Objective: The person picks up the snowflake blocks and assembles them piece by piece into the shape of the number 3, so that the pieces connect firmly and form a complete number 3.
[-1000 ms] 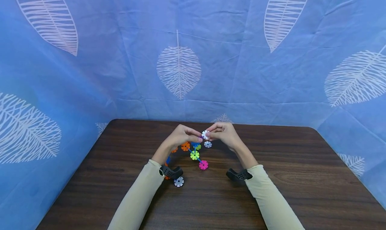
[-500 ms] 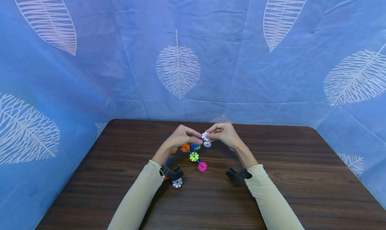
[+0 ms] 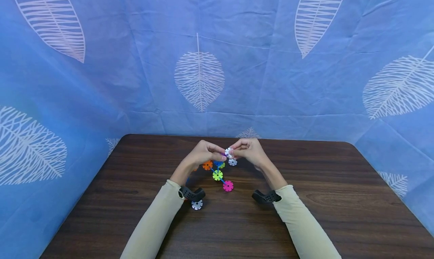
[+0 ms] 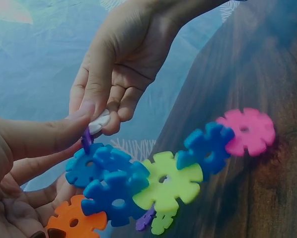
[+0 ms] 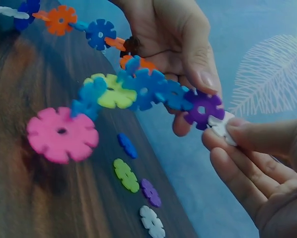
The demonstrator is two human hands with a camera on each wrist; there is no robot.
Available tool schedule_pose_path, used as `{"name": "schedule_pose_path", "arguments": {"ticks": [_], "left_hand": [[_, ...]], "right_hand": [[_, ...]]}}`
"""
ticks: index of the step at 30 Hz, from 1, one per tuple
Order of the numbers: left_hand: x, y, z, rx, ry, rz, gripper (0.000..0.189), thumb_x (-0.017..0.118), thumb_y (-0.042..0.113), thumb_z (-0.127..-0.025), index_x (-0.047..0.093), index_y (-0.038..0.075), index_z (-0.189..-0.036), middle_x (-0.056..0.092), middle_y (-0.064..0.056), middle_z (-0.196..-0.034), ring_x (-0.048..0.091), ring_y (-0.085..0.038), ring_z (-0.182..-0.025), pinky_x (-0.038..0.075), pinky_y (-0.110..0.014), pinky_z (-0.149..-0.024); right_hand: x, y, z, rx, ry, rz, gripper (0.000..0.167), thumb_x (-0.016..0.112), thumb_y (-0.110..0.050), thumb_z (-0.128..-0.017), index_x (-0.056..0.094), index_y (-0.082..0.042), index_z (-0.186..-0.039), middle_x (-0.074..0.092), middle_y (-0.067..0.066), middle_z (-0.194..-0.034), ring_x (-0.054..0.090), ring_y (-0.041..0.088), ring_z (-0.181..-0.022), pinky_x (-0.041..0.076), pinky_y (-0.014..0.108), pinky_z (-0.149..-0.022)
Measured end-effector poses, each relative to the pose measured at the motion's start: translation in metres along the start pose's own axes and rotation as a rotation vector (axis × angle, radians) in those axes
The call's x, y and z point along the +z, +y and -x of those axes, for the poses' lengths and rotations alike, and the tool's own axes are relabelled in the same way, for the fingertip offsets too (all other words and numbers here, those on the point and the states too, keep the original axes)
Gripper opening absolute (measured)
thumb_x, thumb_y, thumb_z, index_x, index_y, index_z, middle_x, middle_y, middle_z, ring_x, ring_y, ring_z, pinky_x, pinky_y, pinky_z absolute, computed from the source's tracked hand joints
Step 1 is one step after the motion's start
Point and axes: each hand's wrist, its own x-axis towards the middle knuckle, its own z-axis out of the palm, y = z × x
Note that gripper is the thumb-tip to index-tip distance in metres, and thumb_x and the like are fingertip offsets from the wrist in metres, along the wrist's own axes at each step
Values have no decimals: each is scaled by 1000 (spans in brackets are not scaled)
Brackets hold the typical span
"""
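In the head view my left hand (image 3: 202,154) and right hand (image 3: 251,152) meet above the far part of the table. Between left thumb and fingers I pinch a purple notched disc (image 5: 194,117), the end of a chain of interlocking plastic snowflake discs. My right hand pinches a white notched disc (image 5: 221,130), whose edge meets the purple one; how deep the slots engage is hard to see. From the purple disc hang blue discs (image 4: 114,198), a yellow-green disc (image 4: 181,184) and a pink disc (image 4: 251,131). An orange disc (image 4: 71,225) starts another branch beneath my left palm.
Loose blue (image 5: 127,145), yellow-green (image 5: 126,175), purple (image 5: 151,192) and white (image 5: 152,222) discs lie on the dark wooden table (image 3: 305,191). The branch's white end disc (image 3: 197,204) shows beside my left wristband. A blue leaf-print cloth (image 3: 264,81) hangs behind.
Both hands keep their hold and shift very slightly left. The hanging white end disc has drifted left toward my left wrist; the pink end dipped, then rose a little.
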Motion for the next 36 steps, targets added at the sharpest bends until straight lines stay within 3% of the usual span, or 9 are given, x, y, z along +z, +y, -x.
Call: {"name": "schedule_pose_path", "arguments": {"ticks": [9,13,17,21,24,26,31,36], "left_hand": [[-1,1,1,-28,27,23,29,81,18,-87,78,5,-113,79,-11,-103,75,-21,-96,60,-42,-95],[-1,1,1,-38,28,12,29,82,21,-87,78,7,-112,79,-10,-104,74,-18,-95,60,-40,-94],[-2,0,0,-43,21,-5,29,81,22,-87,79,8,-112,78,-8,-106,73,-17,-94,60,-39,-92],[-3,-1,1,-41,23,-9,28,81,22,-88,79,9,-112,78,-8,-105,73,-19,-97,60,-39,-92],[-5,-1,1,-36,26,-1,27,81,22,-88,79,9,-112,78,-7,-104,73,-20,-97,59,-39,-93],[-7,-1,1,-30,24,2,28,81,22,-88,78,9,-112,78,-7,-104,72,-18,-97,59,-39,-93],[-10,-2,0,-16,5,6,30,80,21,-89,77,6,-114,78,-7,-103,72,-17,-96,59,-38,-93],[-14,-2,0,-14,-8,7,31,79,21,-89,76,4,-115,78,-7,-102,72,-18,-96,59,-38,-94]], "right_hand": [[7,0,0,71,90,-31,24,71,5,-91,65,20,-109,77,1,-80,72,9,-66,64,37,-72],[8,0,-1,88,94,-30,24,71,4,-91,65,19,-109,77,0,-79,72,9,-67,64,33,-71],[5,-1,-1,94,62,-3,24,70,3,-92,66,17,-110,76,0,-80,71,9,-70,63,29,-70],[-1,-3,0,106,1,88,26,70,-3,-94,67,12,-116,77,5,-90,73,14,-80,62,46,-84],[-8,-5,1,120,-49,153,31,72,-8,-94,68,6,-121,77,12,-101,74,18,-90,55,59,-96],[-11,-6,1,135,-66,177,33,73,-9,-93,69,4,-123,75,15,-106,73,18,-93,51,61,-100],[-18,-4,2,141,-103,237,34,74,-10,-93,69,4,-123,74,17,-108,71,14,-93,52,59,-101],[-21,5,-2,139,-179,308,34,69,-4,-95,64,12,-124,74,23,-106,73,20,-94,56,55,-94]]}}
